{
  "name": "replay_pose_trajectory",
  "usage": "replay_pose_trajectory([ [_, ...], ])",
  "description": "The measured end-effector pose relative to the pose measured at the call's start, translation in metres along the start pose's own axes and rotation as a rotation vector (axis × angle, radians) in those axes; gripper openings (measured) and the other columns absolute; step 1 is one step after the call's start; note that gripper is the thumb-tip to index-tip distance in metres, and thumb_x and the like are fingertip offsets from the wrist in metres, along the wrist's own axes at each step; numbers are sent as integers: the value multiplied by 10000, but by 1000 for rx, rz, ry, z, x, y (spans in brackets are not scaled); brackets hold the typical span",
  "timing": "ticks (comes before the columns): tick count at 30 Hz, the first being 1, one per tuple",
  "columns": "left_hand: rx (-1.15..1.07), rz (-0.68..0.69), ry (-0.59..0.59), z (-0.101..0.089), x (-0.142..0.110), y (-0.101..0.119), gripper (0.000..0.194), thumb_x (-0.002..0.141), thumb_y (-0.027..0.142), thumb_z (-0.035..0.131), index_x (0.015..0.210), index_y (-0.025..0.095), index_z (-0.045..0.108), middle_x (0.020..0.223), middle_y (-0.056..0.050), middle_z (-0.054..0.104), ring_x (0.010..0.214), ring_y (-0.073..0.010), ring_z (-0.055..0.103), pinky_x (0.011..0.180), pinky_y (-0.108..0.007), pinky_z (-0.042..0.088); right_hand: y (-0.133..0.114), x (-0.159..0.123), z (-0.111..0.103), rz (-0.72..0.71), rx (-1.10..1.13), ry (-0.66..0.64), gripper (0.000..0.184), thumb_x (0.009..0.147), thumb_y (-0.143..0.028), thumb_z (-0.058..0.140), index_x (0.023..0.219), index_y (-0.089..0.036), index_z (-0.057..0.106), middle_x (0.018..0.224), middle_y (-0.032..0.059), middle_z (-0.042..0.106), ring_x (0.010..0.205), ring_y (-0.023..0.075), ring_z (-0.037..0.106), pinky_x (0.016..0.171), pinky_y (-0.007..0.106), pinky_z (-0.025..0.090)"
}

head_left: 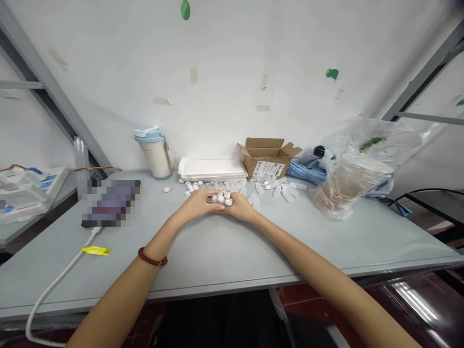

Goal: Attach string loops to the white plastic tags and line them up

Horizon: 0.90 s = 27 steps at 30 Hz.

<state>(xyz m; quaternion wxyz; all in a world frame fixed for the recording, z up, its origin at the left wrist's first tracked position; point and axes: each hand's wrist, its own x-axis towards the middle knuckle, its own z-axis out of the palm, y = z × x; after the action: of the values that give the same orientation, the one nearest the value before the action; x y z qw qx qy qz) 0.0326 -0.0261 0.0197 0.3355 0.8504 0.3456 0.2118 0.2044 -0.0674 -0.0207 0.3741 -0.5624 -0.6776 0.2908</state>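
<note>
At the middle of the table, my left hand (200, 205) and my right hand (239, 206) meet, closed from both sides around a bunch of small white round parts (226, 198). Thin white loops show among these parts; their exact kind is unclear. Just behind the hands lie more small white pieces (192, 186), and one (167, 189) sits apart on the left. Flat translucent white tabs (288, 193) are scattered to the right of my right hand. The undersides of the held parts are hidden by my fingers and palms.
Along the wall stand a blue-lidded tumbler (155, 154), a stack of white trays (213, 169) and an open cardboard box (268, 162). A plastic-wrapped cup (357, 181) and blue cloth (308, 171) are at right. A phone (113, 203) with a white cable (58, 280) lies left.
</note>
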Motion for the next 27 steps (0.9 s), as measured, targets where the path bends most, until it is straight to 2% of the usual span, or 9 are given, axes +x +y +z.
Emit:
replay_pose_trajectory([
  [4, 11, -9, 26, 5, 0, 1, 383, 680, 359, 671, 1016, 176, 681, 902, -43, 706, 802, -229, 622, 712, -307, 458, -5, -4, 2, -47, -60, 59, 373, 635, -364, 706, 928, -188, 558, 867, 27, 641, 784, 190, 568, 695, 291, 409],
  [7, -16, -12, 44, 9, 0, 1, 481, 674, 333, 685, 1126, 175, 643, 1000, -61, 696, 840, -232, 623, 764, -327, 470, -4, -5, 4, -18, 29, 54, 484, 620, -358, 718, 1028, -202, 508, 922, 32, 641, 817, 200, 582, 722, 312, 427],
  [10, -72, 14, 27, 10, -1, 4, 496, 695, 308, 665, 1179, 211, 619, 1053, -48, 685, 821, -214, 627, 772, -325, 480, 0, -4, 6, -13, 159, 74, 533, 590, -348, 733, 1036, -207, 477, 961, 31, 634, 847, 198, 589, 754, 324, 443],
  [14, -64, 20, 59, 10, -2, 8, 478, 701, 291, 656, 1172, 216, 622, 1129, -49, 657, 843, -209, 617, 795, -328, 480, 5, -1, 10, -4, 233, 90, 467, 598, -356, 720, 978, -208, 492, 918, 18, 629, 828, 195, 586, 747, 328, 450],
  [19, -47, 2, 86, 11, -1, 6, 449, 688, 286, 662, 1127, 197, 629, 1115, -65, 656, 896, -231, 617, 798, -345, 488, 5, -1, 12, 6, 250, 108, 442, 601, -331, 720, 966, -209, 502, 930, 17, 627, 835, 193, 575, 735, 316, 440],
  [27, -267, -68, 31, 10, -1, 3, 368, 666, 297, 681, 1008, 170, 631, 934, -60, 697, 820, -216, 648, 762, -338, 507, 9, 1, 10, 45, 252, 128, 372, 576, -353, 714, 840, -204, 497, 777, -23, 585, 725, 167, 526, 643, 279, 394],
])
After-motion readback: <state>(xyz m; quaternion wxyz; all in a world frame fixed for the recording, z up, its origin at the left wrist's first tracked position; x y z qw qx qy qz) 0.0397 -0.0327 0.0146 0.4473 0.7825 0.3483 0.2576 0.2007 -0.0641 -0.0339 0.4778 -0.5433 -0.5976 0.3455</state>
